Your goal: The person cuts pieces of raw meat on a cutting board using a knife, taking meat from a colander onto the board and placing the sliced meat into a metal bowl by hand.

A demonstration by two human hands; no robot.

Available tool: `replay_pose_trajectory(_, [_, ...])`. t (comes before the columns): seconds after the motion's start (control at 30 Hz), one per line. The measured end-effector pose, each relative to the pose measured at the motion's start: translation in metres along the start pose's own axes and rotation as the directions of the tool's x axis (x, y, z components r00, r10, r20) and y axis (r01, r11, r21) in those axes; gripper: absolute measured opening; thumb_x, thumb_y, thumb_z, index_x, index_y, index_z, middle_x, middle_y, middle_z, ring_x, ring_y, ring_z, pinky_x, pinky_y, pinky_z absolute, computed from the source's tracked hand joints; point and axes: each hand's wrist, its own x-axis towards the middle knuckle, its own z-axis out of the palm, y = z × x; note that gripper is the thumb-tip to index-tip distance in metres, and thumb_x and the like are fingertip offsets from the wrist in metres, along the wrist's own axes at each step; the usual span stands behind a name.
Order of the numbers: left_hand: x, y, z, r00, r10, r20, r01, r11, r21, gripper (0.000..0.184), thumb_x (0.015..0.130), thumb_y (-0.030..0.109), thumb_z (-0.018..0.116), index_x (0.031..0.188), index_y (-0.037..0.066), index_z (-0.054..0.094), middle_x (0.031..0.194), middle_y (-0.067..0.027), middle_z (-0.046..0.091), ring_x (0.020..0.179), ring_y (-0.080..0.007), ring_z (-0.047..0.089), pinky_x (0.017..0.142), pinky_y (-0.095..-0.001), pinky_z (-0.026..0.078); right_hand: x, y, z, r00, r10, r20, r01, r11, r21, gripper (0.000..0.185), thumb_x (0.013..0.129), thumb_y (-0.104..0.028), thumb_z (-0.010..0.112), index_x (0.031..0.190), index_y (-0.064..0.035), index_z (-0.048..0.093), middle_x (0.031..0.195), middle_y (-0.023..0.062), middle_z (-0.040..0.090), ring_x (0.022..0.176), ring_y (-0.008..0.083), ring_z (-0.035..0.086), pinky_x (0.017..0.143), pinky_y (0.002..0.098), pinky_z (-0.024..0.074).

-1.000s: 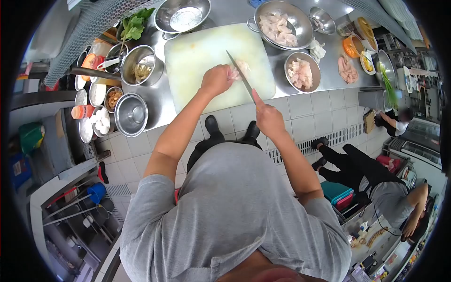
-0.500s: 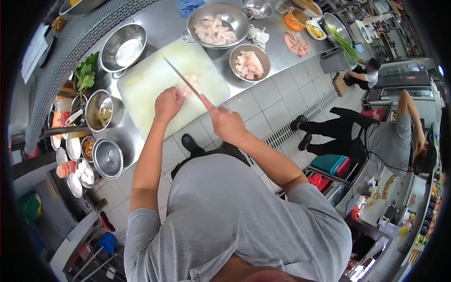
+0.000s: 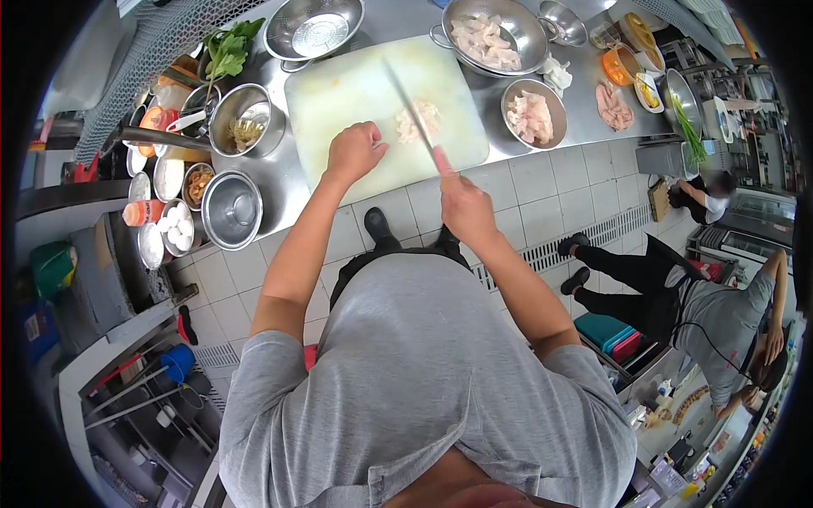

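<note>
A cutting board lies on the steel counter in front of me. On its right half is a small flat heap of pale raw meat. My right hand is closed round the handle of a kitchen knife, index finger stretched along its top. The blade slants up and left, passing over the meat; whether it touches is hard to tell. My left hand rests at the board's near side, left of the meat and apart from it. Its fingers are curled in, with nothing visible in them.
Right of the board stand a bowl of raw meat pieces and a colander with more pieces. Left are an empty colander, a saucepan and a steel bowl. Two other people are at the right.
My left hand has drawn away from the meat, leftward. The knife stays over the meat in my right hand. My view has turned, so the whole counter appears farther right and higher.
</note>
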Motion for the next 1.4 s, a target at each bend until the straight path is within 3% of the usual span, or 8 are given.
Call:
replay_pose_trajectory(0.1, [-0.005, 0.003, -0.008, 0.999, -0.038, -0.011, 0.038, 0.999, -0.024, 0.023, 0.086, 0.025, 0.082, 0.095, 0.006, 0.071, 0.098, -0.0133, 0.076, 0.09, -0.0317, 0.074, 0.079, -0.0441, 0.058, 0.003, 0.018, 0.012, 0.957, 0.08, 0.28, -0.022, 0.978, -0.207, 0.088, 0.084, 0.004, 0.06, 0.166, -0.0178, 0.037, 0.076, 0.0165, 0.066, 0.066, 0.0373, 0.068, 0.061, 0.0488, 0.0567])
replay_pose_trajectory(0.3, [-0.008, -0.006, -0.017, 0.998, -0.031, -0.063, 0.032, 0.999, 0.007, 0.025, 0.086, 0.026, 0.082, 0.097, 0.006, 0.074, 0.1, -0.0113, 0.078, 0.09, -0.0291, 0.076, 0.08, -0.0412, 0.059, 0.001, -0.017, -0.01, 1.0, 0.025, 0.001, -0.025, 1.0, 0.006, 0.076, 0.093, -0.004, 0.063, 0.164, -0.021, 0.041, 0.083, 0.019, 0.071, 0.072, 0.0397, 0.07, 0.065, 0.0512, 0.0562])
replay_pose_trajectory(0.4, [-0.007, -0.002, -0.019, 0.997, -0.034, -0.065, 0.035, 0.999, 0.018, 0.024, 0.086, 0.026, 0.081, 0.097, 0.006, 0.074, 0.099, -0.0115, 0.078, 0.089, -0.0291, 0.076, 0.08, -0.0411, 0.059, 0.004, -0.001, 0.008, 0.924, 0.145, 0.354, -0.07, 0.974, -0.217, 0.073, 0.095, -0.006, 0.063, 0.164, -0.0221, 0.042, 0.082, 0.0186, 0.071, 0.072, 0.0403, 0.07, 0.065, 0.0518, 0.0559])
replay_pose_trajectory(0.6, [-0.007, 0.0, -0.018, 0.997, -0.044, -0.07, 0.044, 0.999, 0.001, 0.024, 0.087, 0.027, 0.081, 0.098, 0.006, 0.075, 0.096, -0.0118, 0.079, 0.089, -0.0291, 0.076, 0.08, -0.0411, 0.059, 0.005, -0.008, -0.037, 0.995, 0.068, -0.078, -0.062, 0.995, 0.077, 0.073, 0.096, -0.006, 0.061, 0.164, -0.0211, 0.04, 0.081, 0.0199, 0.071, 0.069, 0.0407, 0.069, 0.066, 0.0527, 0.0557])
replay_pose_trajectory(0.7, [-0.005, 0.002, -0.012, 0.996, -0.039, -0.076, 0.039, 0.999, 0.0, 0.025, 0.086, 0.027, 0.081, 0.098, 0.006, 0.075, 0.096, -0.0119, 0.079, 0.089, -0.0288, 0.076, 0.079, -0.0409, 0.059, 0.006, 0.032, -0.011, 0.942, 0.171, 0.289, -0.112, 0.971, -0.21, 0.088, 0.084, 0.002, 0.06, 0.166, -0.0172, 0.036, 0.078, 0.0195, 0.068, 0.067, 0.0396, 0.068, 0.064, 0.0511, 0.0566])
replay_pose_trajectory(0.9, [-0.001, 0.005, -0.009, 0.994, -0.086, -0.069, 0.086, 0.996, -0.014, 0.024, 0.087, 0.027, 0.081, 0.098, 0.006, 0.075, 0.097, -0.0117, 0.079, 0.089, -0.0278, 0.077, 0.079, -0.0406, 0.059, 0.01, 0.008, -0.052, 0.998, 0.068, 0.008, -0.068, 0.998, -0.006, 0.079, 0.092, -0.002, 0.059, 0.166, -0.0198, 0.038, 0.077, 0.0202, 0.069, 0.069, 0.0413, 0.069, 0.065, 0.0524, 0.0557])
replay_pose_trajectory(1.3, [0.003, 0.014, 0.007, 0.988, -0.125, -0.086, 0.121, 0.991, -0.053, 0.023, 0.085, 0.023, 0.082, 0.096, 0.004, 0.073, 0.097, -0.0141, 0.077, 0.089, -0.0317, 0.074, 0.079, -0.0425, 0.058, 0.019, 0.051, -0.039, 0.996, 0.054, 0.073, -0.045, 0.991, -0.125, 0.08, 0.089, 0.001, 0.06, 0.164, -0.0199, 0.042, 0.077, 0.0189, 0.069, 0.069, 0.0391, 0.069, 0.063, 0.0516, 0.0556])
replay_pose_trajectory(1.4, [0.003, 0.021, 0.01, 0.985, -0.145, -0.095, 0.137, 0.986, -0.09, 0.023, 0.084, 0.021, 0.082, 0.096, 0.004, 0.073, 0.097, -0.015, 0.076, 0.089, -0.032, 0.074, 0.08, -0.0428, 0.058, 0.027, 0.073, -0.038, 0.931, 0.128, 0.343, -0.042, 0.968, -0.246, 0.078, 0.092, 0.0, 0.06, 0.165, -0.021, 0.041, 0.075, 0.018, 0.068, 0.067, 0.0386, 0.068, 0.062, 0.0503, 0.0555])
